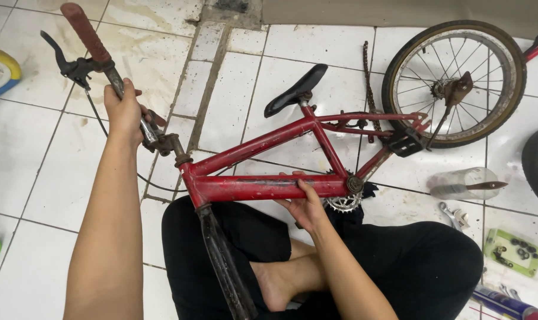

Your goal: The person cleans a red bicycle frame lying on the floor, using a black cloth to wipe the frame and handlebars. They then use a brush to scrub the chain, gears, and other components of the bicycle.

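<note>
The left hand point(125, 109) is clamped round the handlebar point(112, 68) below its brown grip, with bare white floor tile point(26, 172) open to its left. The right hand point(304, 204) grips the scuffed, rusty red bicycle frame point(251, 188), which lies across the person's lap. At far right lie a green tray point(513, 252) of small dark parts and, perhaps, a blue spray can point(506, 303) at the edge.

One head-worn view — looking steeply down, close over the lap and the tiled floor point(32, 178)
</note>
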